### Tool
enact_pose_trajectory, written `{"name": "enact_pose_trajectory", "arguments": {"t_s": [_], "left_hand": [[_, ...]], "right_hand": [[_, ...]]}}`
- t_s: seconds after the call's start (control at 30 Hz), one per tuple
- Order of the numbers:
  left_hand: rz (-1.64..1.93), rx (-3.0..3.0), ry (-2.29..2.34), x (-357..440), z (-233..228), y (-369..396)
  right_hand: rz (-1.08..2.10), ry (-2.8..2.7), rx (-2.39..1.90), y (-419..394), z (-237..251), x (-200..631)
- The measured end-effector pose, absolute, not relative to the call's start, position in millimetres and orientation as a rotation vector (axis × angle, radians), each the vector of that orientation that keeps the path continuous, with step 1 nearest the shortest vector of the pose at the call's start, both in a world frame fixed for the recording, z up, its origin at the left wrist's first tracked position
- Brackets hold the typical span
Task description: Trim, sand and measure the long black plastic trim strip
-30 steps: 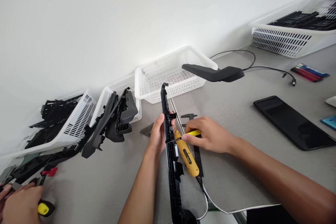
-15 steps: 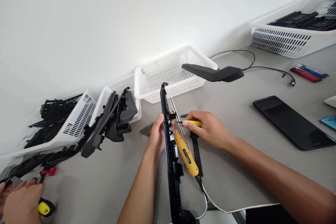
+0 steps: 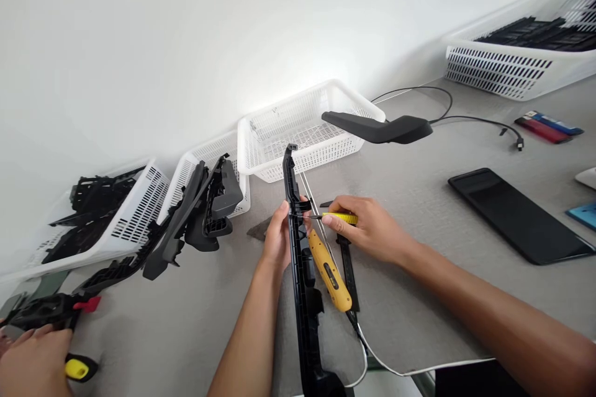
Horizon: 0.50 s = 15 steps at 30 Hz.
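Note:
My left hand [image 3: 278, 234] is closed around a long black plastic trim part [image 3: 300, 273], which stands lengthwise in front of me with its ribbed inner side showing. In my right hand [image 3: 367, 223] is a small screwdriver [image 3: 342, 218] with a yellow handle. Its thin shaft points left, and the tip meets the trim part near a projecting clip, close to my left fingers. Beside the part lies a yellow corded hand tool [image 3: 329, 273] on the table. A black caliper-like tool [image 3: 348, 276] is partly hidden behind it.
White baskets [image 3: 307, 158] line the wall, some holding black parts. A dark curved trim piece [image 3: 379, 128] rests on one rim. Rightward lie a black phone [image 3: 519, 214] and a cable [image 3: 484, 119]. At lower left, a co-worker's hand [image 3: 35, 363] is beside a yellow-black handle [image 3: 80, 368].
The trim part has tilted slightly leftward at its lower end, and a white glint by the screwdriver tip is gone. The co-worker's hand has shifted left and down.

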<state>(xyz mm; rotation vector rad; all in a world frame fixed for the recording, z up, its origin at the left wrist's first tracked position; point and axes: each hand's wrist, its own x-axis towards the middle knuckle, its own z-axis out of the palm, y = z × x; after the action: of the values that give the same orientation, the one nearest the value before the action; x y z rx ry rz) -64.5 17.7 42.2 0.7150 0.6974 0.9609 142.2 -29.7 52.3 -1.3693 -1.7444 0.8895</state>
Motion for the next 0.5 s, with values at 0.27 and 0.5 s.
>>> {"name": "enact_pose_trajectory", "arguments": {"t_s": [0.27,0.5], "left_hand": [[0.935,0.694,0.681,-67.1,41.5,17.8],[0.973,0.709,0.728,-64.4,40.9,18.1]], "right_hand": [[0.856,-1.767,-1.348,-31.2,52.5,139.8],[0.818,-1.728,-1.403,-29.7,53.1,141.1]]}}
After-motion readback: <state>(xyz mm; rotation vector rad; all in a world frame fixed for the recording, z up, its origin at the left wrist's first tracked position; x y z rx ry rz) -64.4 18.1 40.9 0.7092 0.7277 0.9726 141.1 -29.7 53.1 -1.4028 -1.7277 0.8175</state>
